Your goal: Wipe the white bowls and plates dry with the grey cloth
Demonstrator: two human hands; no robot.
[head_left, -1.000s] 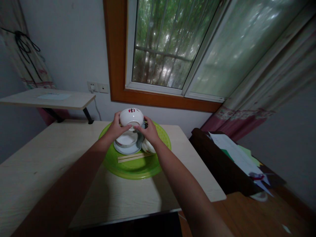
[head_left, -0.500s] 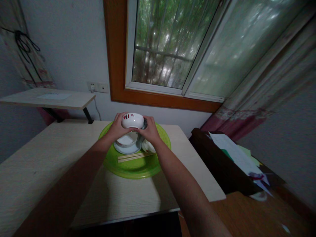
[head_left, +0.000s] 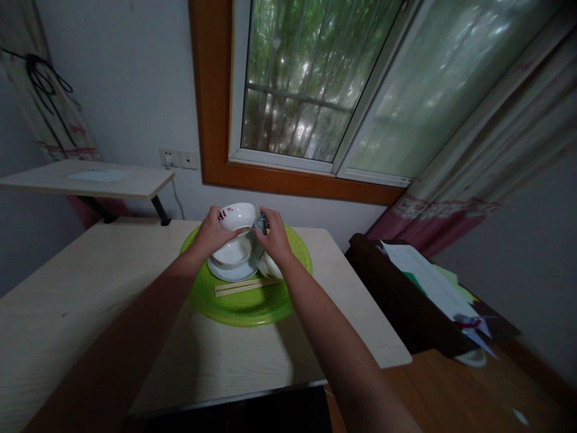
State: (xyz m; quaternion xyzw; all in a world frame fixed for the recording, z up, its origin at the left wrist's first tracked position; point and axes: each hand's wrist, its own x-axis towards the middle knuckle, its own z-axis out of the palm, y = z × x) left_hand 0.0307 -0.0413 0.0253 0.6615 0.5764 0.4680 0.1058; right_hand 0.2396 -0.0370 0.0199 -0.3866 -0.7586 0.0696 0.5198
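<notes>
My left hand (head_left: 213,231) grips the side of a white bowl (head_left: 238,216) with red and dark marks, held tilted above the tray. A small gap parts the bowl from my right hand (head_left: 273,234), whose fingers and thumb pinch a crumpled grey thing (head_left: 261,223), which looks like a cloth. Below sits another white bowl (head_left: 231,252) on a pale plate (head_left: 232,275). A patterned bowl (head_left: 269,266) lies tilted beside them, partly behind my right wrist. Light wooden chopsticks (head_left: 241,287) rest in front. All these stand on a round green tray (head_left: 246,316).
The tray stands on a light wooden table (head_left: 243,355). A small raised shelf (head_left: 90,180) is at the left back. A wooden-framed window (head_left: 293,184) fills the wall behind. To the right, a dark brown piece of furniture (head_left: 383,288) bears papers (head_left: 424,279).
The bowl has shifted slightly left and tipped so its inside shows more. My right hand has come off it, and the grey thing shows more clearly.
</notes>
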